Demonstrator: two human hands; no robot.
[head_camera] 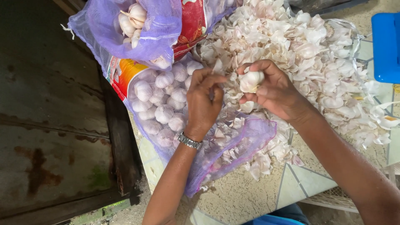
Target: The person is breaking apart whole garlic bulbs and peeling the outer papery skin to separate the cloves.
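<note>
bare forearms, no sleeves; a silver metal wristwatch (pixel 190 141) (left wrist).

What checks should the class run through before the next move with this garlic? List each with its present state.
1. Garlic bulb gripped in the right hand: ok.
2. Left hand close to the bulb, fingers curled by it: ok.
3. Whether the left hand holds a tool: cannot tell.
4. Unpeeled garlic within reach in the purple mesh bag: ok.
5. Loose skins gathered in the pile of peels behind the hands: ok.
6. Wristwatch kept clear of the skins: ok.
</note>
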